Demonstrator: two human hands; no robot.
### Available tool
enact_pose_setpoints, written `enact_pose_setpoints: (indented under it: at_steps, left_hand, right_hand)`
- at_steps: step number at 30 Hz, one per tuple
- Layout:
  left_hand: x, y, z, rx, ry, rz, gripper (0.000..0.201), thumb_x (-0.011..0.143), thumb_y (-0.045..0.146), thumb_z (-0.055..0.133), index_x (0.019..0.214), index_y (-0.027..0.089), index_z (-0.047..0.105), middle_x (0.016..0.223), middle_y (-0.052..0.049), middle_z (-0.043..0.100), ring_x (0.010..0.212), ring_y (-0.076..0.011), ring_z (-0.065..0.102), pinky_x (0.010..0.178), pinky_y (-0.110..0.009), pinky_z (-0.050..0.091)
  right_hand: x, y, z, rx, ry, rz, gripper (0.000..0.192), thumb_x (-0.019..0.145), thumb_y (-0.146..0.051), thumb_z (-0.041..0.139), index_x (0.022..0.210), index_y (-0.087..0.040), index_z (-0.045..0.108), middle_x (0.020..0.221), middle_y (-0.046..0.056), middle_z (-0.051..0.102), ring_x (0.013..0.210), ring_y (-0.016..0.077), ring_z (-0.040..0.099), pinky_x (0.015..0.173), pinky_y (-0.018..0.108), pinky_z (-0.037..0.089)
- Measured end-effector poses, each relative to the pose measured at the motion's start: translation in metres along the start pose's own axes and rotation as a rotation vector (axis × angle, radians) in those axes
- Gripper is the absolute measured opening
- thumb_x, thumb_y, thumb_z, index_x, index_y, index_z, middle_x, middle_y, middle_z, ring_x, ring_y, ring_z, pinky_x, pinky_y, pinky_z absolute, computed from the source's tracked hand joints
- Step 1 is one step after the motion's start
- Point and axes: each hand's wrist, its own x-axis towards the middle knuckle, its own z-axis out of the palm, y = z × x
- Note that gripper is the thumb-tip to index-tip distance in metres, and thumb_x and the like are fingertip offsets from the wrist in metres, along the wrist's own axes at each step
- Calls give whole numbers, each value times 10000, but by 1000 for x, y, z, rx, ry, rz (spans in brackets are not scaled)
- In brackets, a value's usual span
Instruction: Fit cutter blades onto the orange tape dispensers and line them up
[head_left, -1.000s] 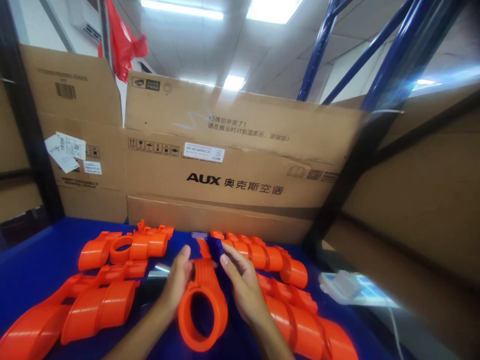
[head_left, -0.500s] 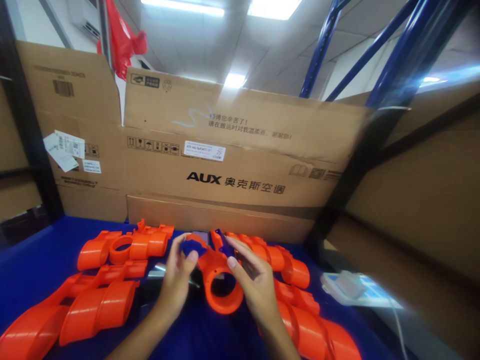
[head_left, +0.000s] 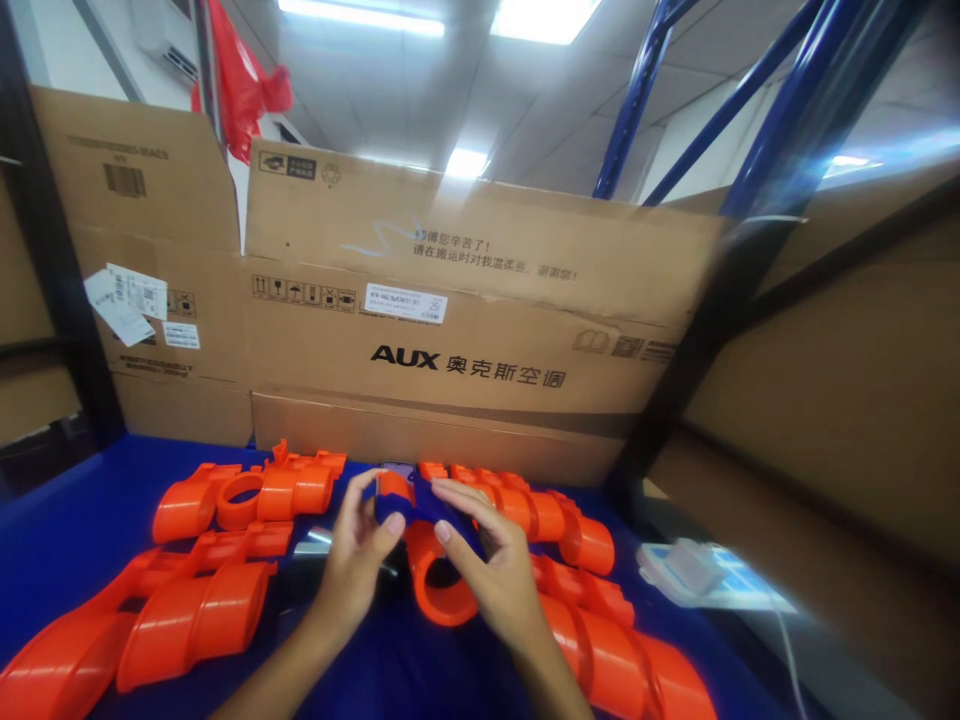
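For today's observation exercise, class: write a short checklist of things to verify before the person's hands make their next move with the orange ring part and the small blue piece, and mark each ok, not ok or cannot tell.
1. Left hand grips the small blue piece at its fingertips: ok.
2. Right hand supports the orange ring part from the right side: ok.
3. Blue piece sits at the narrow top end of the ring part: ok.
4. Blue piece fully seated on the ring part: cannot tell, fingers hide the joint.
5. Ring opening unobstructed: ok.
6. Other orange parts lie apart from both hands on the blue table: ok.
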Motion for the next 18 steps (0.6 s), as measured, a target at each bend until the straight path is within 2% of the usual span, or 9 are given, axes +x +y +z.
enact_pose_setpoints:
  at_steps: [9,14,18]
  left_hand:
    - [-1,5,-2,14,-57,55,648,735,273,809,1323,280,537,1207,-75,700,1133,-280,647,943,-330,498]
    - [2,10,-3,32,-86,110,638,721,262,812,1317,259,587,1352,-91,640,1304,-321,537,1033,-360,461]
    - [1,13,-5,39,-126,112,671,695,266,831,1329,247,611,1416,-96,602,1369,-343,469,1093,-378,416]
  right_hand:
    - [-1,2,-1,32,-30,38,307,865,-329,721,1169,-285,722,1258,75,695,1214,288,612,1083,493,449]
    - [-2,-3,-2,66,-95,51,482,873,-318,710,1339,-282,592,1372,83,624,1275,285,574,1093,481,446]
    - [-4,-3,-6,-22,-128,33,498,836,-352,738,1306,-257,604,1306,98,663,1188,307,633,989,444,530]
